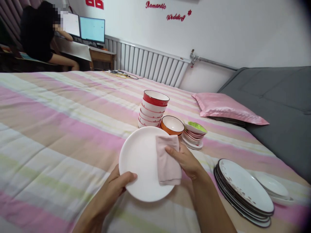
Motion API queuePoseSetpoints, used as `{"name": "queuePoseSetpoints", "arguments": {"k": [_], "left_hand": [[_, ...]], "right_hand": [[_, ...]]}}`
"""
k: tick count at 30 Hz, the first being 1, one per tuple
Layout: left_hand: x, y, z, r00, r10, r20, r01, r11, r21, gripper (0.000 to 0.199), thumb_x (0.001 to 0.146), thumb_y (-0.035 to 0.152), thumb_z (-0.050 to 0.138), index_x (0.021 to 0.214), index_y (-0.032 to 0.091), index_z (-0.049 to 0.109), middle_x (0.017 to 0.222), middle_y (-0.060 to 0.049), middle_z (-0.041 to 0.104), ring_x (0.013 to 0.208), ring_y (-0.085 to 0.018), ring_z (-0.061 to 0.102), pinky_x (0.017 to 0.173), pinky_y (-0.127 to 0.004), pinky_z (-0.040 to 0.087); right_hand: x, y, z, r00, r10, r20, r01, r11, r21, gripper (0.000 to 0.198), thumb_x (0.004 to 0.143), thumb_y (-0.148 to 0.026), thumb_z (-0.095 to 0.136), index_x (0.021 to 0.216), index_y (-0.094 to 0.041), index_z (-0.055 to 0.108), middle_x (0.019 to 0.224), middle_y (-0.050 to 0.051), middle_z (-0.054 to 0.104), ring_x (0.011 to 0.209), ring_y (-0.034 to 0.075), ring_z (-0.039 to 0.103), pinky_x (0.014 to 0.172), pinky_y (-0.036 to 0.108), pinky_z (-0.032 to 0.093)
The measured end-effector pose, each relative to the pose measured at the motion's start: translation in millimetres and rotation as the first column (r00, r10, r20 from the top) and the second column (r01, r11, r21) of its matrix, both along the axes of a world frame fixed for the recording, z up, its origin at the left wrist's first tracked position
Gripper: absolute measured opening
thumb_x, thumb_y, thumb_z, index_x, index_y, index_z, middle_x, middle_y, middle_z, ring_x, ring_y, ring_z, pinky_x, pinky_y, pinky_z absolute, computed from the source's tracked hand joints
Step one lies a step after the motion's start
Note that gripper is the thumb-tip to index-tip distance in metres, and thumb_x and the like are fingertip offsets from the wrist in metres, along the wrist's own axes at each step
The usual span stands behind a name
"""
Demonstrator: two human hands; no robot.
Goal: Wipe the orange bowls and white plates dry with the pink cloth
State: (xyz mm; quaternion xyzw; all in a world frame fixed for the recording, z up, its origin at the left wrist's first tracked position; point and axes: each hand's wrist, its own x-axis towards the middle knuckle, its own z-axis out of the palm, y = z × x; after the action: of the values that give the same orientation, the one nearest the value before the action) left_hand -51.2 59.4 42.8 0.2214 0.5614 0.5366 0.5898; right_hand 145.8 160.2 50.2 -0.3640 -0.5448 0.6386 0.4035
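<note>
A round white plate [141, 158] is held up above the bed, its face toward me. My left hand [120, 179] grips its lower left rim, thumb on the face and fingers out of sight behind. A folded pale pink cloth [167, 165] lies over the plate's right side. My right hand [186, 158] pinches the cloth against the rim, thumb in front. Just beyond the plate stands a stack of red and white bowls [153, 110], and beside it an orange bowl [173, 124]. Further right, small dishes [194, 132] with a green one on top sit stacked.
A stack of dark-rimmed plates [245, 187] lies at the right, with small white dishes [272, 186] beside it. The striped bedspread [60, 129] is under everything. A pink pillow [228, 108] rests by the grey headboard [274, 87]. A person [39, 32] sits at a desk far left.
</note>
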Motion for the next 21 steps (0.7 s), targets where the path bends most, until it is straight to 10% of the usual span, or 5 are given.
{"name": "queuePoseSetpoints", "arguments": {"k": [13, 21], "left_hand": [[-12.9, -4.5, -6.2, 0.953, -0.289, 0.088, 0.29, 0.957, 0.007, 0.063, 0.054, 0.021, 0.061, 0.116, 0.013, 0.063, 0.075, -0.006, 0.074, 0.061, -0.023, 0.064, 0.051, -0.027, 0.045], [10.7, 15.3, 1.4, 0.951, 0.06, 0.304, -0.114, 0.98, 0.164, 0.057, 0.075, 0.055, 0.055, 0.111, 0.012, 0.065, 0.09, -0.011, 0.074, 0.087, -0.03, 0.067, 0.073, -0.036, 0.052]], "right_hand": [[20.6, -3.2, 5.9, 0.959, 0.275, 0.075, -0.264, 0.956, -0.124, 0.045, 0.076, -0.035, 0.073, 0.116, -0.014, 0.064, 0.1, 0.009, 0.073, 0.085, 0.022, 0.07, 0.075, 0.032, 0.054], [-5.7, 8.9, -11.2, 0.984, -0.123, -0.126, 0.08, 0.949, -0.305, 0.038, 0.064, -0.031, 0.082, 0.093, -0.011, 0.07, 0.085, 0.01, 0.076, 0.075, 0.023, 0.072, 0.075, 0.035, 0.056]]}}
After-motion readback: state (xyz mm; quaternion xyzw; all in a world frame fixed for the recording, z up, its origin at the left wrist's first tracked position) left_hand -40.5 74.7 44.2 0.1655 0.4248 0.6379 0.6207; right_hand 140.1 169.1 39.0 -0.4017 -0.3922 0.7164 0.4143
